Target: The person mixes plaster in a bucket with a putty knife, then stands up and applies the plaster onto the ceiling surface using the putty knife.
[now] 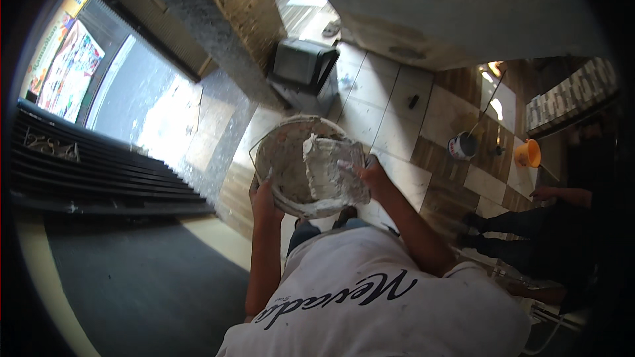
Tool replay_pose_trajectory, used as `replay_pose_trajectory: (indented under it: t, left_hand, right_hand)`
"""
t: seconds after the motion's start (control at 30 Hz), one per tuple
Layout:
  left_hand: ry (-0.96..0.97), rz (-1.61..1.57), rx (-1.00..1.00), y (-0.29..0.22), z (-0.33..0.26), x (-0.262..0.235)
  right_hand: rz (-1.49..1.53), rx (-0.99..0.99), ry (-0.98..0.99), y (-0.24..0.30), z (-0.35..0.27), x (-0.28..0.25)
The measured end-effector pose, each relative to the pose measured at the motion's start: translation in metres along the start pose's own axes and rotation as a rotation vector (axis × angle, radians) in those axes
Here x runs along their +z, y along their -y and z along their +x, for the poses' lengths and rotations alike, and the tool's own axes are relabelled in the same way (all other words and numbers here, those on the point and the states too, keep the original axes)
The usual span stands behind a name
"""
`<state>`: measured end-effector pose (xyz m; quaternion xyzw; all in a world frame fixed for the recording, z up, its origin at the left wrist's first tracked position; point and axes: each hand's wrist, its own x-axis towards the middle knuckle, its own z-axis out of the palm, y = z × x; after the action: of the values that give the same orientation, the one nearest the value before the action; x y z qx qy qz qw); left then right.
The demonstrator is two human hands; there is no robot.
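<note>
In front of my body is a round bucket (281, 158), its inside and rim smeared with pale grey plaster. A wire handle arcs along its left side. My left hand (264, 197) grips the bucket's near left rim, fingers wrapped around the outside. At the bucket's right side my right hand (372, 175) is closed on a wide, plaster-coated trowel (337, 172). Thick paste covers the trowel's blade, with a ridge of it along the left edge. The trowel lies over the bucket's opening. Its handle is mostly hidden by my right hand.
A grey boxy object (305, 63) stands by a rough pillar (245, 6). To the right, on the tiled floor (377, 102), are a white bucket (462, 147) and an orange bucket (528, 154). Another person's hand (555, 194) and legs show there. Dark slats (99, 168) are at left.
</note>
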<state>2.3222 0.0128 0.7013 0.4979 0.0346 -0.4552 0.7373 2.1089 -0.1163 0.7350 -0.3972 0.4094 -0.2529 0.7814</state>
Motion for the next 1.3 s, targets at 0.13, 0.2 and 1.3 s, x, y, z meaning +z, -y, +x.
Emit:
replay_pose_trajectory:
  t: [0.13, 0.2, 1.3]
  left_hand:
    - [0.241, -0.02, 0.007, 0.006, 0.029, 0.029]
    - [0.186, 0.088, -0.11, 0.01, 0.038, 0.04]
    - [0.239, -0.078, -0.033, -0.004, 0.042, -0.007]
  right_hand:
    - [-0.09, -0.043, -0.325, -0.001, -0.009, -0.001]
    - [0.158, -0.149, -0.291, -0.001, -0.008, -0.01]
    - [0.516, -1.065, -1.133, 0.257, 0.085, -0.126]
